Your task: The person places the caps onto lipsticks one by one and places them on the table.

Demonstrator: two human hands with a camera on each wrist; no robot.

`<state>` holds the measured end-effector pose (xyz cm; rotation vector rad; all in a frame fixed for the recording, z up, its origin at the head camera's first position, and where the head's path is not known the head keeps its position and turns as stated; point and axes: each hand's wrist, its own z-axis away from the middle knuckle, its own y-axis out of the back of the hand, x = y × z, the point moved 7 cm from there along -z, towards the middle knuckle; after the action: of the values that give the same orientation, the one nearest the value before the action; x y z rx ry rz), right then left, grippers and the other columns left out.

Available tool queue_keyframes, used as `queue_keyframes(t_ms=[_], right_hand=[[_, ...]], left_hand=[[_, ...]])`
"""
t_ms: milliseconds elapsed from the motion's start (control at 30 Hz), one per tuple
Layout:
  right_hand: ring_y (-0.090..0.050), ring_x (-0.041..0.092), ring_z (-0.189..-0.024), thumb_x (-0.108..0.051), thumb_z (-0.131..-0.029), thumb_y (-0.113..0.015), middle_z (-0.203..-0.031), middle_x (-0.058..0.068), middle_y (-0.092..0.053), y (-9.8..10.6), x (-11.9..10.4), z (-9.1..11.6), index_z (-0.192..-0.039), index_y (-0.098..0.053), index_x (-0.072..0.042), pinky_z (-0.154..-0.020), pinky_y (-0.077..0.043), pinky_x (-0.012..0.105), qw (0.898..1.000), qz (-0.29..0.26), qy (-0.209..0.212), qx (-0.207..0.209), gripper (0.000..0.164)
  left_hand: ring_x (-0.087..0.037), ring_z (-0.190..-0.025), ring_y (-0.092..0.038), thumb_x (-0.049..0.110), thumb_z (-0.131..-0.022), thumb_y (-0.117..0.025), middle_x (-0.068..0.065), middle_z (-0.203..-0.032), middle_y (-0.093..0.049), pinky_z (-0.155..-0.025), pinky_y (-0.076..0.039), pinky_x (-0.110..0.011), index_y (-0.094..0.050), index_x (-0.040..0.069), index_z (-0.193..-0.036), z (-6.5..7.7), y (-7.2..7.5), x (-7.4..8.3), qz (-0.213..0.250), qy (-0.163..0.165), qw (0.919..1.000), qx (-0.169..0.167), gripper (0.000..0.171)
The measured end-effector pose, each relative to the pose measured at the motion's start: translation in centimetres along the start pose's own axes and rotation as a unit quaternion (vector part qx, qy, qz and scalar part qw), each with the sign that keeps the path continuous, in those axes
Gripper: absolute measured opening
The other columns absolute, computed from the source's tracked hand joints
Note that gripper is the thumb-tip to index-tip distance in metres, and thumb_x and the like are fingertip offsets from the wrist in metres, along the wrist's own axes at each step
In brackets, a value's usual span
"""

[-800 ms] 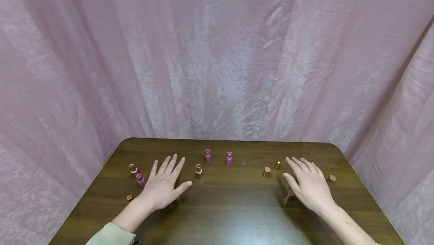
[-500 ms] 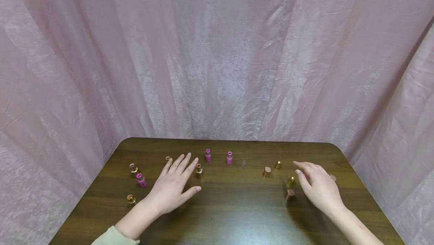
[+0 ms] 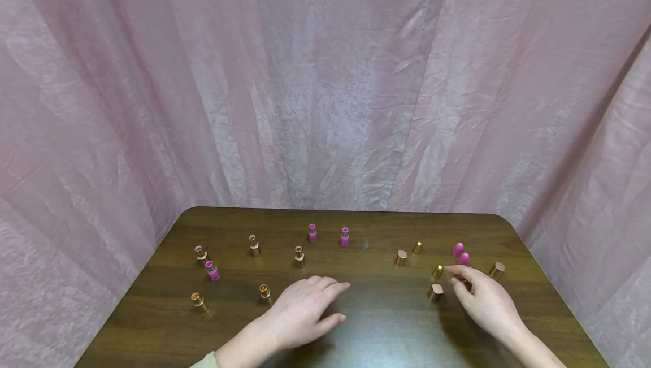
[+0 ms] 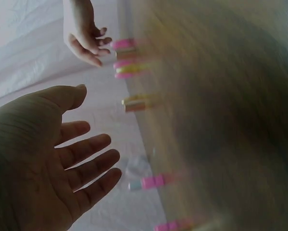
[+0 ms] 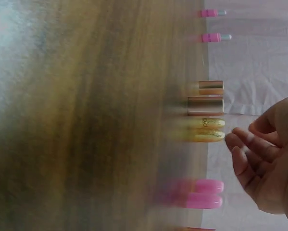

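My left hand (image 3: 305,311) hovers over the near middle of the table, fingers extended and holding nothing. A gold lipstick tube (image 3: 265,292) stands just left of it. My right hand (image 3: 485,300) reaches in from the right with its fingers loosely bent. Its fingertips are at a gold lipstick cap (image 3: 438,271); whether they touch it I cannot tell. A rose-gold cap (image 3: 435,293) stands a little nearer. Behind the hand are two pink caps (image 3: 463,259), with another rose-gold cap (image 3: 497,269) to the right. In the left wrist view, the left hand (image 4: 52,159) has its fingers spread.
Uncapped lipstick tubes stand on the table's left half, among them pink ones (image 3: 312,233) (image 3: 345,237) and rose-gold ones (image 3: 299,256). Another gold cap (image 3: 417,247) and a rose-gold cap (image 3: 401,258) are right of centre. A pink curtain (image 3: 325,102) hangs behind the wooden table (image 3: 366,323).
My left hand has moved right and nearer, uncovering lipstick tubes on the left. My right hand has drawn back a little, its fingers bending and coming to the gold cap; the pink caps now show.
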<state>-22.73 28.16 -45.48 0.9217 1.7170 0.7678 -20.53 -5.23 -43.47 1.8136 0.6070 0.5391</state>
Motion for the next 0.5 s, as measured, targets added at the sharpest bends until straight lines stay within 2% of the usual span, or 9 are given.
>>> queue_keyframes(t_ms=[133,300,500], right_hand=[[-0.059,0.008,-0.079,-0.011,-0.092,-0.066,-0.096,-0.008,-0.070,-1.2,0.5,0.4,-0.126,-0.069,-0.014,-0.070,-0.048,0.039,0.999,-0.014,-0.024,-0.041,0.034],[-0.055,0.004,-0.072,-0.026,-0.090,-0.076,-0.093,-0.010,-0.063,-3.0,0.9,0.9,-0.129,-0.065,-0.015,-0.068,-0.046,0.034,0.994,-0.030,-0.048,-0.093,0.041],[-0.051,0.002,-0.068,-0.035,-0.088,-0.080,-0.091,-0.009,-0.061,-3.9,0.9,1.0,-0.124,-0.065,-0.016,-0.069,-0.045,0.033,0.993,-0.036,-0.061,-0.098,0.044]], left_hand=[[-0.011,-0.100,-0.064,0.041,-0.095,-0.071,0.007,-0.116,-0.067,-0.085,-0.053,-0.029,-0.065,0.017,-0.131,-0.8,-1.3,1.6,0.004,-0.020,0.9998,0.002,0.044],[-0.008,-0.098,-0.063,0.040,-0.093,-0.073,0.008,-0.114,-0.066,-0.083,-0.051,-0.024,-0.065,0.017,-0.131,-1.3,-3.2,2.8,0.012,-0.033,0.9994,-0.004,0.045],[-0.007,-0.100,-0.061,0.044,-0.093,-0.072,0.009,-0.117,-0.065,-0.082,-0.050,-0.023,-0.064,0.019,-0.134,-1.6,-5.3,3.6,0.013,-0.029,0.9990,-0.032,0.049]])
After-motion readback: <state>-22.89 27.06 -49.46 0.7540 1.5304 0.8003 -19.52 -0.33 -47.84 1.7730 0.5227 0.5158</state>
